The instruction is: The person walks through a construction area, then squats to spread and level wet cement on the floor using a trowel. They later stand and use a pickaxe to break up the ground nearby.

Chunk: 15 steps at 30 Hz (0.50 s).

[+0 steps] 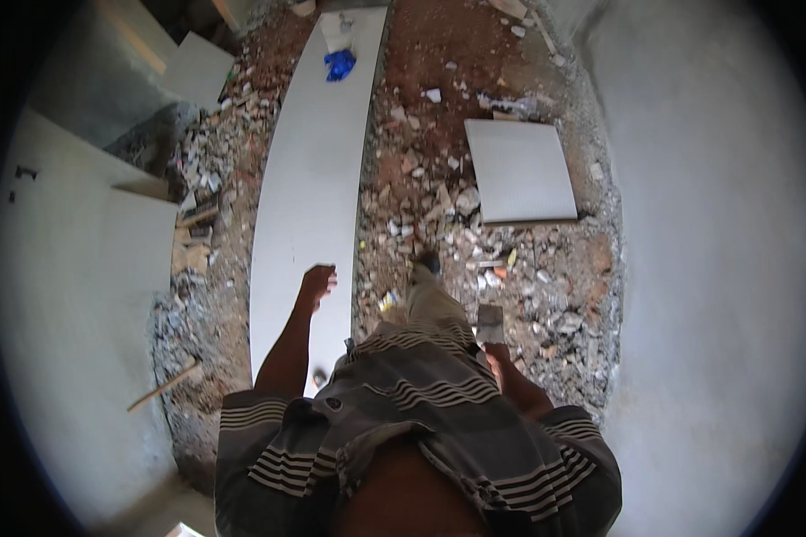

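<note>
My left hand (317, 283) hangs over the long white panel (306, 183) on the ground. Its fingers are loosely bent and apart, with nothing seen in them. Low at my right side, my right hand (496, 355) is closed around what looks like a putty knife, partly hidden by the shirt. The grey, flat, squarish blade (490, 322) of that putty knife points forward over the rubble. Its handle is hidden in the hand. A crumpled blue thing (339, 64), perhaps a plastic bag, lies near the panel's far end.
Broken stone and rubble (546, 309) cover the reddish earth on both sides of the panel. A smaller white square board (521, 170) lies ahead on the right. Plain walls (707, 268) rise at both sides. A wooden stick (163, 385) leans at the left.
</note>
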{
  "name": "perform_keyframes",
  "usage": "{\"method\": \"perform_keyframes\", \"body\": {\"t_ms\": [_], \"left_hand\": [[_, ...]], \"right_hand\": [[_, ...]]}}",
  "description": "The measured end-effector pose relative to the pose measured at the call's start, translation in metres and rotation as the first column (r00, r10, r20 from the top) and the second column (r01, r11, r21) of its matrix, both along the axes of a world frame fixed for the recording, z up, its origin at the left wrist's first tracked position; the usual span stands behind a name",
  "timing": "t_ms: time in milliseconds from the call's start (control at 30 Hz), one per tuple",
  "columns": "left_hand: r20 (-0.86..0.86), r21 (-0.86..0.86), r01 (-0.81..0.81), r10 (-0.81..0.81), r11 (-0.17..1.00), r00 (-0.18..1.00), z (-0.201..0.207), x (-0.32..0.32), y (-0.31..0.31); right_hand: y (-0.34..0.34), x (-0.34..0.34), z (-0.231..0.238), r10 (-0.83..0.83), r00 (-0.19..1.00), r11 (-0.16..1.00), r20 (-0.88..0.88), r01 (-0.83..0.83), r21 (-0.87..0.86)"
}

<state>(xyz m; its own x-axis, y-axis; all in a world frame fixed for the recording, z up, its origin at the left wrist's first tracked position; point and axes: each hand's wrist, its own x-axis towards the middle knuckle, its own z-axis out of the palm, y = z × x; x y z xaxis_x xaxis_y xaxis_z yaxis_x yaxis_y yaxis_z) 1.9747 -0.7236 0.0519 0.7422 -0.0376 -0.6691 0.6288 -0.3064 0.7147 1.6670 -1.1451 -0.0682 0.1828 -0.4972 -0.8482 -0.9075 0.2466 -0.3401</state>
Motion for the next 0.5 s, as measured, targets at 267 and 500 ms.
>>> {"method": "perform_keyframes", "body": {"t_ms": [267,500], "left_hand": [[0.04,0.175,-0.01,0.003,0.984,0.999,-0.008,0.117,-0.024],[-0.15,0.16,-0.04,0.065,0.986,0.987,-0.045,0.137,-0.029]], "right_hand": [[-0.118,0.237,-0.016,0.179,0.954,0.983,0.242,-0.167,-0.072],[-0.173,0.418,0.04,0.326,0.874,0.931,0.361,-0.231,-0.282]]}}
